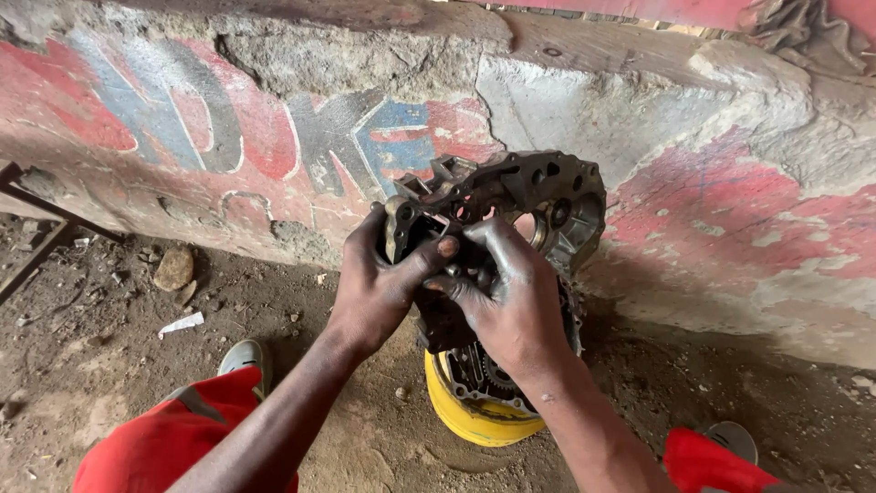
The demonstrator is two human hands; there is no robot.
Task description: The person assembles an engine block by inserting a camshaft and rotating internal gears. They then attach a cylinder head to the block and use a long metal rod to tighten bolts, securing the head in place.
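A greasy grey metal gearbox housing (pixel 547 196) stands upright on a yellow container (pixel 470 422), with gears visible low inside it. My left hand (pixel 379 283) grips the housing's left edge, thumb pressed across its front. My right hand (pixel 506 297), smeared with dark grease, clutches the housing's lower middle next to the left thumb. Both hands hide part of the casting.
A rough concrete wall (pixel 228 137) painted red, blue and white rises just behind. The ground is bare dirt with a stone (pixel 173 267) and a paper scrap (pixel 181 323). My red trouser knees (pixel 182 438) and grey shoes (pixel 245 354) frame the container. A metal frame (pixel 36 228) stands at left.
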